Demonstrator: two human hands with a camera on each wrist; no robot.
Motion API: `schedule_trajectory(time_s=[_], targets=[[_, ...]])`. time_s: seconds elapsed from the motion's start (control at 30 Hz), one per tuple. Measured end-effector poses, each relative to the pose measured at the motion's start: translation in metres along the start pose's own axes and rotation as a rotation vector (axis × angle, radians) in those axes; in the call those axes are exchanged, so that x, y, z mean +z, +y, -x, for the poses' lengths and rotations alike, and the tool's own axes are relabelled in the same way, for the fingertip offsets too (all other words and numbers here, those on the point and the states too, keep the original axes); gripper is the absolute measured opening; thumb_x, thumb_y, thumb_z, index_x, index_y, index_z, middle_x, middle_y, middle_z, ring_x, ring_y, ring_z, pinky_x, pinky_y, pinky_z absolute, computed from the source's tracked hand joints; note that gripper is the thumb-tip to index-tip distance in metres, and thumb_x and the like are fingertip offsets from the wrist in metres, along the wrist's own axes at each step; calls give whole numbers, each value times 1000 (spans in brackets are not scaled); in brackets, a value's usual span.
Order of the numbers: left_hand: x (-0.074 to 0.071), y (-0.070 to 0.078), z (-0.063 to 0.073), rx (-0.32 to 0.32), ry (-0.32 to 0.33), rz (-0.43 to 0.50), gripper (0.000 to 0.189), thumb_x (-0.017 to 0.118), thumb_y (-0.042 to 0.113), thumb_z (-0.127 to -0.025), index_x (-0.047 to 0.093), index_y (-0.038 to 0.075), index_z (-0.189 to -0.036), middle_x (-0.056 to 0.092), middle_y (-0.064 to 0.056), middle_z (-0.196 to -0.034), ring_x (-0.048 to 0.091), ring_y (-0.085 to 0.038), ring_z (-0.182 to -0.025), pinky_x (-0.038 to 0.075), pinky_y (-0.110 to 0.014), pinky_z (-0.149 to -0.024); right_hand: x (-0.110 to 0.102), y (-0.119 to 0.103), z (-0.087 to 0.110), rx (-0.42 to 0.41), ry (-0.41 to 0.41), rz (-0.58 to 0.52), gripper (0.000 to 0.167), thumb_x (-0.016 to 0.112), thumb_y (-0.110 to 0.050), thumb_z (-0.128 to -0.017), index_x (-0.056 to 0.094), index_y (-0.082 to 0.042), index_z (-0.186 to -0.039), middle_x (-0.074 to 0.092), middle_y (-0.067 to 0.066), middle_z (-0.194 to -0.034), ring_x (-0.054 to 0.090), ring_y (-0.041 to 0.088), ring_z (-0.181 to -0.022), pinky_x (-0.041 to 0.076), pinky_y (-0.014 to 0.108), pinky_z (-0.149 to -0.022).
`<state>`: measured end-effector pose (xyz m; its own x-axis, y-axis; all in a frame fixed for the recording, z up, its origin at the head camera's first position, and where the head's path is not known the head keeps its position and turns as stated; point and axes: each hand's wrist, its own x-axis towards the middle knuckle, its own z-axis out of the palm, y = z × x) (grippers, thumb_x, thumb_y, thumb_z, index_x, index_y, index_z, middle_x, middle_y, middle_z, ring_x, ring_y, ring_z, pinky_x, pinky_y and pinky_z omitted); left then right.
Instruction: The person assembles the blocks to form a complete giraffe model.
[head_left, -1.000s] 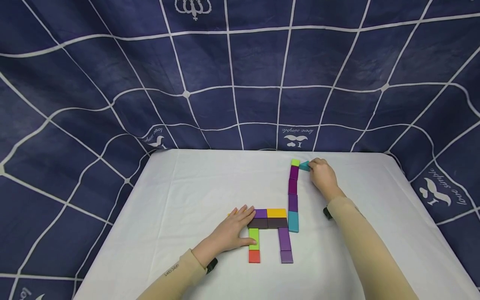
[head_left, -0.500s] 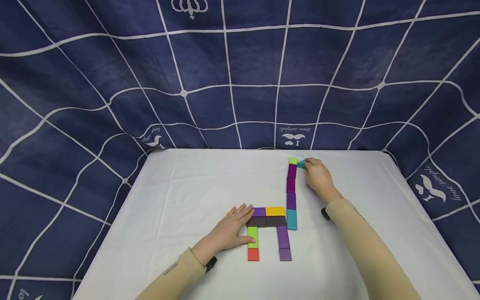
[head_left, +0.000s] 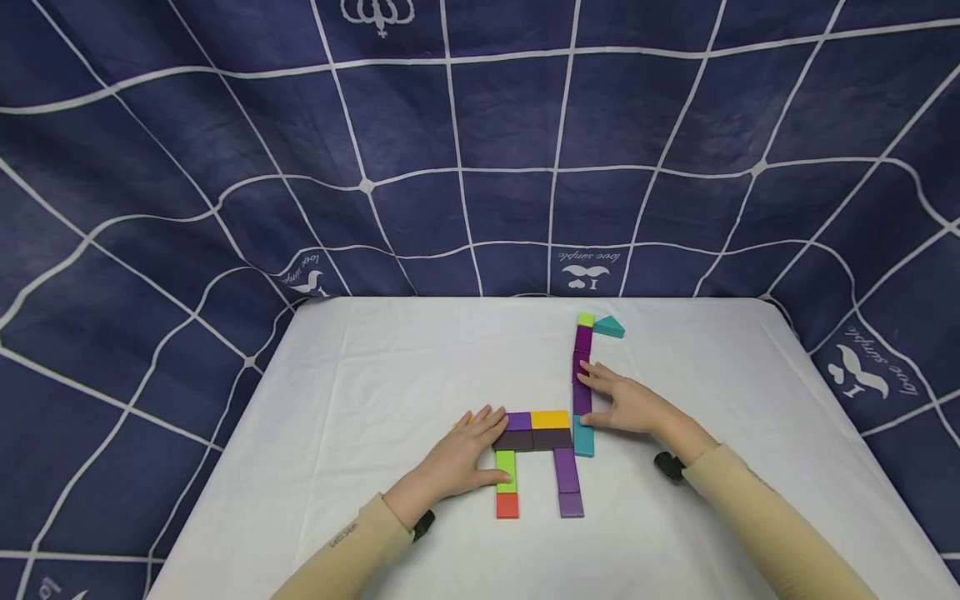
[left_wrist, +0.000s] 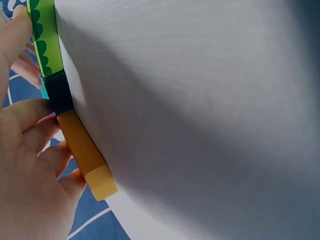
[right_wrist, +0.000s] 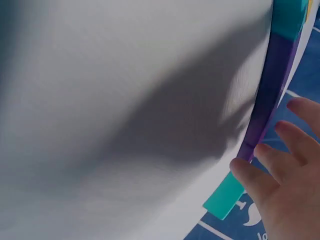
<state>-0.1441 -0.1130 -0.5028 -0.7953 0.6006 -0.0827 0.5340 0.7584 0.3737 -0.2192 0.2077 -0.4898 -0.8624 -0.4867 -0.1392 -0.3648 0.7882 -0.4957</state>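
Flat coloured blocks lie in a four-legged-looking figure on the white cloth. My left hand [head_left: 459, 457] rests with spread fingers over its left end, the thumb on the green block [head_left: 506, 462]; an orange block [left_wrist: 90, 152] lies along those fingertips in the left wrist view. My right hand [head_left: 630, 403] holds nothing; its fingers reach over the upright column of purple blocks [head_left: 582, 398], thumb at the teal block [head_left: 583, 442]. A lime block [head_left: 586, 319] tops the column. To its right lies a teal triangular block [head_left: 609, 327], free of either hand.
Dark blocks [head_left: 531, 440] form the figure's middle under a yellow block [head_left: 550, 419]. Two legs end in a red block [head_left: 507, 506] and a purple block [head_left: 571, 505]. Behind the table's white cloth [head_left: 405, 358] hangs a navy grid curtain [head_left: 510, 208].
My right hand has let go of the teal triangular block, leaving it beside the lime block, and has come back toward the lower column with fingers spread. My left hand has stayed put.
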Motion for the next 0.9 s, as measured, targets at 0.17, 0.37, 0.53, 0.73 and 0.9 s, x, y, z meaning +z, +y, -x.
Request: schedule_trajectory(time_s=[0.17,0.37,0.53,0.73,0.9], targets=[[1,0,0,1,-1,-4,88,68,54,-86,36,6,-152,29,-7,-162,23,-28,-151,19,-46,-125,11,-2,17,-4,-40,-27,90,77,-51,-79,42,-8,-150,25,14,-163,19,42,-149,28,66,-114],[0,0,-1,-2,-10,16,88,69,53,-87,35,6,-152,28,-7,-162,22,-28,-152,18,-47,-125,16,-3,23,-37,-32,-11,88,76,-50,-81,41,-9,-150,25,11,-163,19,43,-149,30,65,-113],[0,0,-1,-6,-16,17,88,68,54,-87,35,6,-153,28,-7,-162,21,-28,-152,17,-47,-125,17,-8,27,-69,-13,-6,82,77,-44,-82,44,-8,-148,27,10,-163,19,44,-149,30,65,-113],[0,2,-1,-6,-21,16,88,68,54,-87,34,6,-153,28,-7,-162,21,-28,-152,18,-47,-125,28,-25,34,-122,4,-12,92,79,-52,-77,42,-11,-150,32,6,-161,19,41,-150,25,63,-116],[0,2,-3,-10,-16,6,88,67,55,-87,35,7,-153,28,-8,-162,22,-29,-151,19,-47,-125,38,-35,37,-181,-2,64,105,80,-61,-70,39,-7,-151,37,10,-158,21,41,-150,19,66,-118]])
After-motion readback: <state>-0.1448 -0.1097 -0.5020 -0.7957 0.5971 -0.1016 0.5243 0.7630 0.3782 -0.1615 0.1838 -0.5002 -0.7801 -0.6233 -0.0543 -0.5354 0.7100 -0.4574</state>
